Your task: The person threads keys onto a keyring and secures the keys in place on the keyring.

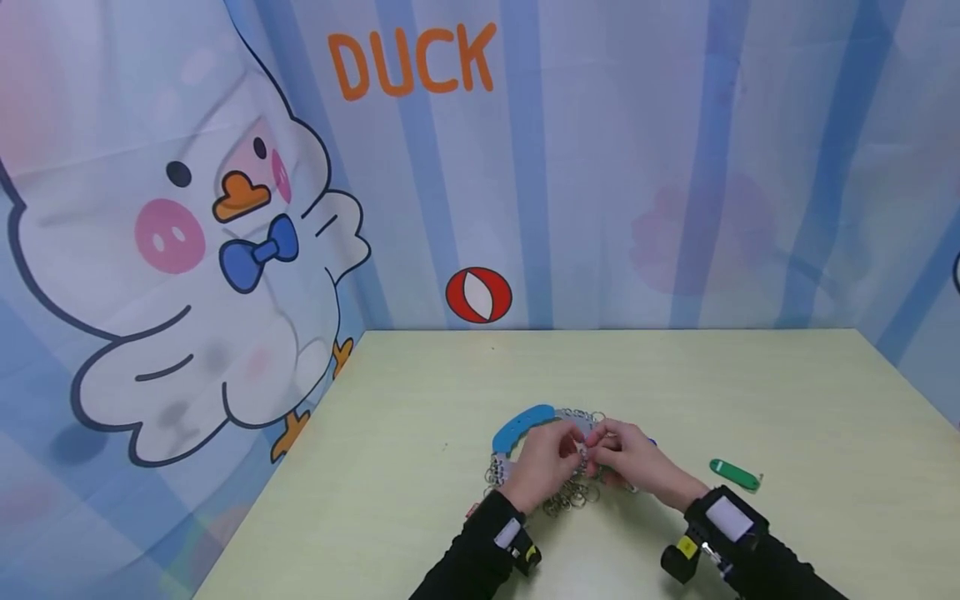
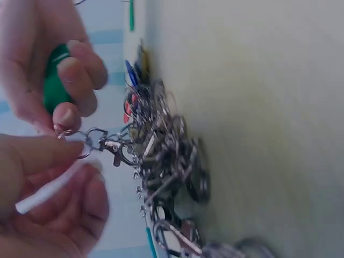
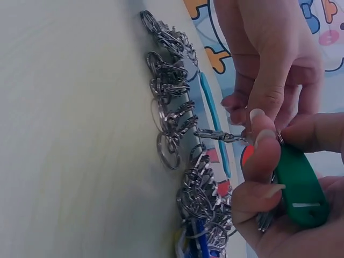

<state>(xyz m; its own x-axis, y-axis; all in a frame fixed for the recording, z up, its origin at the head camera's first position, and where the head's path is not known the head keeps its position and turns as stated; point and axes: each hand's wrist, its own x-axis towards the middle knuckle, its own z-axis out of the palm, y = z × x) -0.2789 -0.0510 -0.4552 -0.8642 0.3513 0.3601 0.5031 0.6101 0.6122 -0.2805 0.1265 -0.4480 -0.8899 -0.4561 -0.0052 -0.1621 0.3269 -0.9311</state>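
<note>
My left hand (image 1: 543,467) pinches a small split ring (image 2: 80,141) between thumb and fingertips, and a narrow white piece (image 2: 45,191) shows among its fingers. Facing it, my right hand (image 1: 633,458) holds a green key tag (image 3: 302,185) in its curled fingers, its fingertips right at the same ring. From the ring a metal swivel clasp (image 2: 114,148) leads to a big bunch of metal clasps and rings (image 2: 166,145). This bunch hangs along a curved holder with a blue band (image 1: 521,425), lying on the table under both hands, which partly hide it.
Another green key tag (image 1: 735,475) lies on the pale table (image 1: 420,392), right of the hands. Blue pieces (image 3: 200,239) sit at one end of the bunch. A printed duck curtain (image 1: 600,167) stands behind the table's far edge.
</note>
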